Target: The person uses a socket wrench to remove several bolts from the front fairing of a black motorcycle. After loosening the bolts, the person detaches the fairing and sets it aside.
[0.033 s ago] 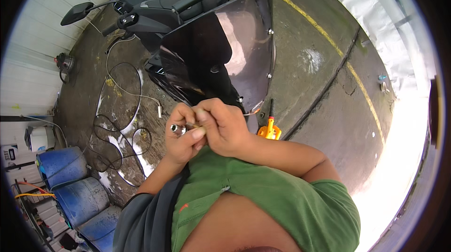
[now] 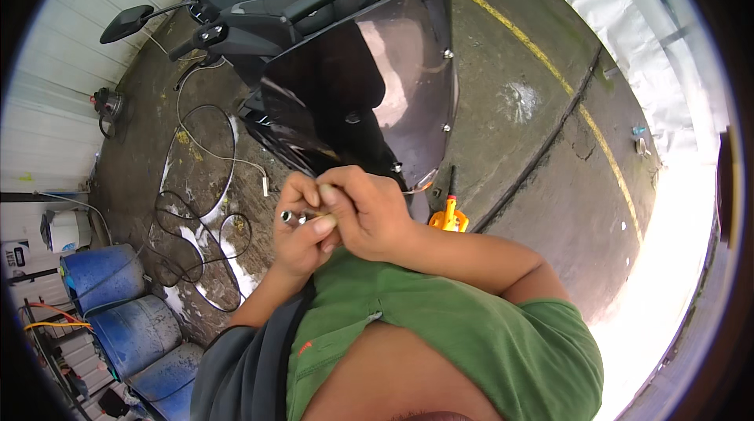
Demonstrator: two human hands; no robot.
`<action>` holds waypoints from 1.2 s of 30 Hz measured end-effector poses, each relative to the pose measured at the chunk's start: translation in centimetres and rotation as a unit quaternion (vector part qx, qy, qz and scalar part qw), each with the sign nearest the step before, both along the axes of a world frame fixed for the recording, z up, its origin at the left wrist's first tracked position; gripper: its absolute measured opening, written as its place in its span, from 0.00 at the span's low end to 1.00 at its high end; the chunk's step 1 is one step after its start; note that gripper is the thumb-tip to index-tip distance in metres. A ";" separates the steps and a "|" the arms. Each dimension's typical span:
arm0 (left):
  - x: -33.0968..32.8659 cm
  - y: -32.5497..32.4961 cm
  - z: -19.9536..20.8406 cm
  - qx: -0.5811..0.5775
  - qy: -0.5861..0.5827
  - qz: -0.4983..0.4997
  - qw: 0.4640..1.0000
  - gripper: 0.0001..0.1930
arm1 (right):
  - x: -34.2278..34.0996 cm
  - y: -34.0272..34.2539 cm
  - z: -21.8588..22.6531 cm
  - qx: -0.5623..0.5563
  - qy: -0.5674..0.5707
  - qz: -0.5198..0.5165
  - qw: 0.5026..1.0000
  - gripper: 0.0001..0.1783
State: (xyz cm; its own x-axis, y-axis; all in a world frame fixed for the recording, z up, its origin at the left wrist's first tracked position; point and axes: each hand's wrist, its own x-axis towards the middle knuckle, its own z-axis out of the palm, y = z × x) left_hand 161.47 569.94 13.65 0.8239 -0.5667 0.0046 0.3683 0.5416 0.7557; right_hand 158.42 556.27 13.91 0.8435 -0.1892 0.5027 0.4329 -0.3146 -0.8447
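Observation:
Both my hands meet in front of my body, just below the scooter's windshield. In the fingers of my left hand (image 2: 297,239) is a small shiny metal piece with a round hollow end, like a socket (image 2: 287,217); its other end is hidden in the grip. My right hand (image 2: 369,213) is closed, its thumb and forefinger pinched against the left fingertips. What the right fingers hold, if anything, is hidden. The tinted windshield (image 2: 416,67) of the dark scooter (image 2: 236,36) stands just beyond my hands, with small bolts along its edge.
A yellow-orange tool or bottle with a black tip (image 2: 448,217) is on the floor right of my hands. Dark and white cables (image 2: 206,221) loop across the floor at left. Blue drums (image 2: 137,331) stand at the lower left. A scooter mirror (image 2: 127,24) juts out at upper left.
The metal piece has tilted and slid slightly left, so more of its length shows. My hands have moved a little to the left. The scooter appears slightly farther left too.

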 end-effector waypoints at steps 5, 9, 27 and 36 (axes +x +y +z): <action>-0.8 -0.9 -1.9 -0.124 0.100 0.017 0.987 0.11 | 0.5 -1.5 0.2 -0.082 0.029 -0.013 0.996 0.09; 0.3 1.9 -3.1 -0.119 0.094 0.091 0.984 0.12 | 1.7 -7.3 0.0 -0.088 0.060 -0.125 0.986 0.06; -2.7 4.2 -5.9 0.366 0.045 0.046 0.929 0.12 | 9.3 -16.8 -4.4 -0.273 0.084 -0.397 0.872 0.18; -2.2 2.5 -5.4 0.311 0.053 0.034 0.948 0.12 | 8.1 -17.8 -3.8 -0.235 0.065 -0.336 0.910 0.14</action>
State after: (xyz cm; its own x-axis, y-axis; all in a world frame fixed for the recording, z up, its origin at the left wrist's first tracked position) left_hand 159.24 572.47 8.22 0.8362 -0.3774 -0.3980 0.4399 0.0282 0.8976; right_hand 166.54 538.50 10.11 0.6750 -0.4746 0.5649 -0.0847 -0.8104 -0.5797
